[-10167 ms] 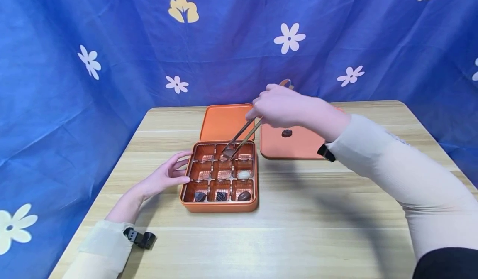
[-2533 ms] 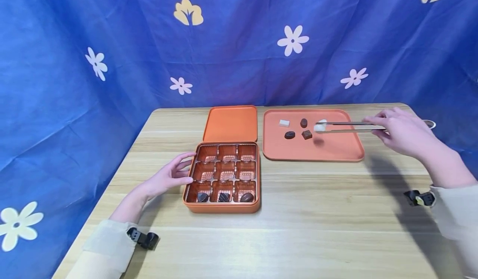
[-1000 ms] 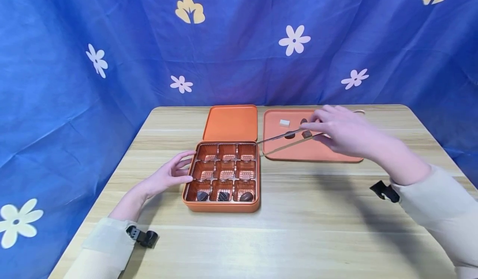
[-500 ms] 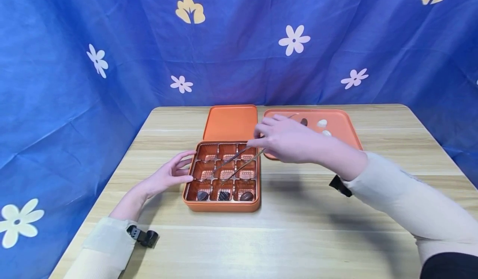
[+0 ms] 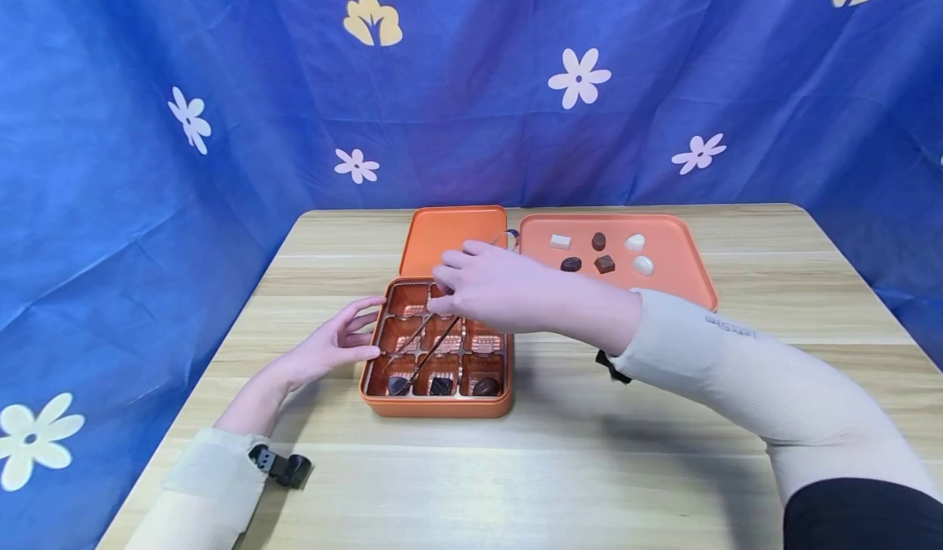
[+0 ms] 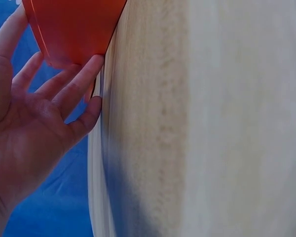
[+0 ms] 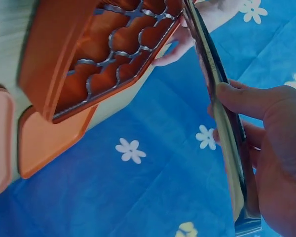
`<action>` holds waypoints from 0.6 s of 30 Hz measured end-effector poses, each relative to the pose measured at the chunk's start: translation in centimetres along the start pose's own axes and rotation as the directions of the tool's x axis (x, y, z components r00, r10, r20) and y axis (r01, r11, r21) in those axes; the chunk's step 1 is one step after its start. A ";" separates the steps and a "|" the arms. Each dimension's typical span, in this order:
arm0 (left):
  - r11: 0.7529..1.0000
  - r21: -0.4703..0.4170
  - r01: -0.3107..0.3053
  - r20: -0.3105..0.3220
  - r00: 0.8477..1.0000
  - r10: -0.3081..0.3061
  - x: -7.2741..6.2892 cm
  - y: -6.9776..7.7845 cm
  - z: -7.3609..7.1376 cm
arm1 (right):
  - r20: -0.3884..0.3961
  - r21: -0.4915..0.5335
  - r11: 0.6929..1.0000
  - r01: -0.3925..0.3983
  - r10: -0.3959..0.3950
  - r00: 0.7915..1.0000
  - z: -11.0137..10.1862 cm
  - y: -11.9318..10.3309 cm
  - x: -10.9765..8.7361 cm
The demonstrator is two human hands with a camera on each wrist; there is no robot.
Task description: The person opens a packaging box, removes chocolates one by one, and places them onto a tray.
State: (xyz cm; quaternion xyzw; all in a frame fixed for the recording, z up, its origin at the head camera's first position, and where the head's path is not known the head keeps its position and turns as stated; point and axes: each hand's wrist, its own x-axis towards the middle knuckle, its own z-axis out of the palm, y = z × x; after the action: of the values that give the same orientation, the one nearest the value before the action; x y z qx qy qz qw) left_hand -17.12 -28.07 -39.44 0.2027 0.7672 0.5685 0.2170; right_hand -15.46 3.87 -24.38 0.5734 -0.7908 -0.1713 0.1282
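Observation:
An orange tin (image 5: 442,407) with a nine-compartment brown insert stands on the table. Dark chocolates lie in its front row: a pointed one (image 5: 399,385) at left, a ridged one (image 5: 440,386) in the middle, a smooth oval one (image 5: 486,387) at right. My right hand (image 5: 501,288) reaches over the tin's back right, gripping metal tongs (image 7: 228,133) between thumb and fingers. The tongs' spread tips point down at the front-left compartment, close to the pointed chocolate; whether they touch it I cannot tell. Fingertips of my left hand (image 5: 333,347) rest against the tin's left side.
Behind the tin lies its orange lid (image 5: 453,235). To the right is a pink tray (image 5: 663,288) bearing several dark and white chocolates, among them a white block (image 5: 560,241) and a white rounded piece (image 5: 643,265). A blue curtain (image 5: 457,83) hangs behind the table.
A white and a dark chocolate seen in the tin ten seconds ago are gone from it; the tray shows more pieces. My right hand has brought the tongs from the tray to the tin's front left.

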 end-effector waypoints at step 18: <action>1.000 -0.027 -0.008 0.015 1.000 0.008 0.0 -0.2 -0.1 | 0.268 -0.047 0.999 0.009 0.004 0.963 -1.1 -2.6 5.5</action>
State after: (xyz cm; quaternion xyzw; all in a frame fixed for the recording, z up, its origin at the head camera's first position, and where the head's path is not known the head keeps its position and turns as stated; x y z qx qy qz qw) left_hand -17.15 -28.22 -39.61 0.2072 0.7570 0.5780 0.2233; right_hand -14.50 -2.18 -24.39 0.5428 -0.7957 -0.2666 0.0336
